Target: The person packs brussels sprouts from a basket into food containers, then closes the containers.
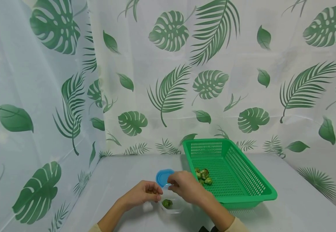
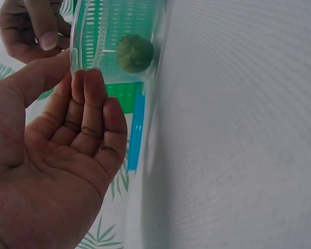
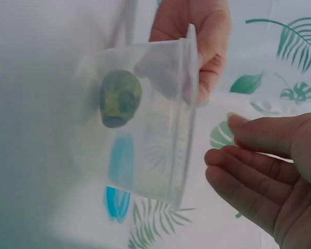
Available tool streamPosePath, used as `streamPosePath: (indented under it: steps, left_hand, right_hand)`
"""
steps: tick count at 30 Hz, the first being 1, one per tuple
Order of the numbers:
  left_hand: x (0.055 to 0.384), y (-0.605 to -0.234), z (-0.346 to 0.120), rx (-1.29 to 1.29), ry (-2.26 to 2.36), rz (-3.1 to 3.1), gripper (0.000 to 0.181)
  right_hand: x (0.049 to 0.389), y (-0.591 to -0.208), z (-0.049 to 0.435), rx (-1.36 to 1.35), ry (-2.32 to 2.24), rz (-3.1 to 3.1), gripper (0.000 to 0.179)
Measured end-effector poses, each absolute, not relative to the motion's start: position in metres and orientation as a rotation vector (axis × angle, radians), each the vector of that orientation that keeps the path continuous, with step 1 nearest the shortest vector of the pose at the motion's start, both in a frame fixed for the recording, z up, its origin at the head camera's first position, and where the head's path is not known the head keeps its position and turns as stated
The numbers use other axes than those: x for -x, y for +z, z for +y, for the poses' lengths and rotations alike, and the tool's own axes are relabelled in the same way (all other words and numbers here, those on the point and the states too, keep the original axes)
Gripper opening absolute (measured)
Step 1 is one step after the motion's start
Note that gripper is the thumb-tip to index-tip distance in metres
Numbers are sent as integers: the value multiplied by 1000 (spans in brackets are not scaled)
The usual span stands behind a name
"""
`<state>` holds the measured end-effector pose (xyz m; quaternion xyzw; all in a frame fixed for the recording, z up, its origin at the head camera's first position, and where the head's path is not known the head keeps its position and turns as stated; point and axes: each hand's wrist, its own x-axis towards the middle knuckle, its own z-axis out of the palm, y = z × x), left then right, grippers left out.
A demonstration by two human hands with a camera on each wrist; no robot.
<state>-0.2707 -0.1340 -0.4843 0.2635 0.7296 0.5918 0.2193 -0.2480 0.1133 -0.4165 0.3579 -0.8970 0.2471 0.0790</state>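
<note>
A clear plastic container (image 1: 174, 211) stands on the table with a green Brussels sprout (image 1: 167, 203) inside, seen through its wall in both wrist views. My left hand (image 1: 147, 194) pinches the container's rim between thumb and fingertips, as the left wrist view (image 2: 67, 124) shows of that hand. Above the container's far right side is my right hand (image 1: 186, 187). Its fingers are loosely bent, with a gap to the thumb and nothing between them in the right wrist view. Just beyond the container lies a blue lid (image 1: 163, 178), partly covered by the right hand.
To the right stands a green perforated basket (image 1: 228, 180), with several Brussels sprouts (image 1: 204, 174) at its left side. The right forearm passes in front of its near left corner. A small black object (image 1: 205, 229) shows at the bottom edge. Leaf-printed sheets hang behind and at the sides.
</note>
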Motion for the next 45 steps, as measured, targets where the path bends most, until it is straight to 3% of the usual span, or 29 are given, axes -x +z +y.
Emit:
streamPosePath:
  steps: [19,33,45]
  left_hand:
    - [271,-482,-135,-698,1635,2016,28]
    - [271,-482,-134,-704,1652,2000,29]
    - [269,-482,-134,-707,1651,2004,31]
  right_hand:
    - [253,-388,135,-890,950,-2434,20]
    - [255,-351,153,-925,951,-2393,20]
    - [280,-332,179,-867,872,-2478,20]
